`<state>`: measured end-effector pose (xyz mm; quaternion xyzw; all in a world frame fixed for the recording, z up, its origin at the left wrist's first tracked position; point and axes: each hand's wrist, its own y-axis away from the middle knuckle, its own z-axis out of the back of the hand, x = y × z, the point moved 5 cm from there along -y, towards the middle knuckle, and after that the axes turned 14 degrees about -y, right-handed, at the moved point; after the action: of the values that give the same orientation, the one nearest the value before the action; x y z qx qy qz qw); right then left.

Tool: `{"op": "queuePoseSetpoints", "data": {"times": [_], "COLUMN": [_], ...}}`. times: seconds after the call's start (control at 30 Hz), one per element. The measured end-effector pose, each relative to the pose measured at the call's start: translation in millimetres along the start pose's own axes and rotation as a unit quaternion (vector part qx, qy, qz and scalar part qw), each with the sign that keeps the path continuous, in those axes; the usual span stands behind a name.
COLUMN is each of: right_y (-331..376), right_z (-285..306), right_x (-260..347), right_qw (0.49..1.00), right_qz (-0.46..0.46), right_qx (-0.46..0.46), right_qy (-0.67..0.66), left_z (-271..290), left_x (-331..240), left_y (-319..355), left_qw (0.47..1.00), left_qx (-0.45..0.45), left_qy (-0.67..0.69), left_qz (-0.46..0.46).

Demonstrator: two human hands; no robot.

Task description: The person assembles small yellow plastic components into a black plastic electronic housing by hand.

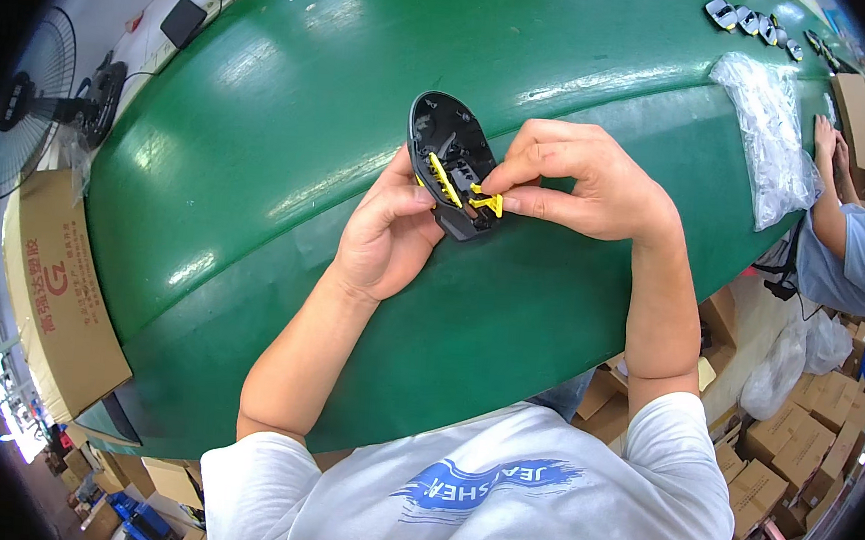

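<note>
My left hand grips a black, hollow plastic shell by its lower left side, its open inside turned up. A long yellow strip lies along the shell's inner left side. A small yellow plastic piece is pinched between the thumb and fingers of my right hand, at the shell's right edge. Part of that piece reaches over the shell's inside; whether it touches the shell I cannot tell. Both hands are above the green table.
A clear plastic bag lies at the right, near another person's hands. Several black-and-yellow parts sit at the far right. A cardboard box and a fan stand at the left. Cartons fill the floor at the lower right.
</note>
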<state>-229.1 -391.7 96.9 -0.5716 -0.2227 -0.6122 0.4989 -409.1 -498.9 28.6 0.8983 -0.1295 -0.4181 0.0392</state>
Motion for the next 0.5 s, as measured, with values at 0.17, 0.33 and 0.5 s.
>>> {"op": "queuePoseSetpoints", "data": {"times": [0.17, 0.33, 0.5], "right_y": [0, -2, -1], "right_z": [1, -4, 8], "right_x": [5, 13, 9], "right_qw": [1.000, 0.999, 0.997], "right_qz": [0.000, 0.016, 0.024], "right_qx": [-0.005, 0.019, -0.066], "right_qy": [0.006, 0.027, -0.007], "left_z": [-1, 4, -7], "left_x": [-1, 1, -6], "left_y": [0, 0, 2], "left_qw": [1.000, 1.000, 0.999], "left_qx": [-0.008, 0.008, 0.021], "left_qy": [-0.003, 0.006, 0.004], "left_qz": [0.009, 0.007, -0.027]}}
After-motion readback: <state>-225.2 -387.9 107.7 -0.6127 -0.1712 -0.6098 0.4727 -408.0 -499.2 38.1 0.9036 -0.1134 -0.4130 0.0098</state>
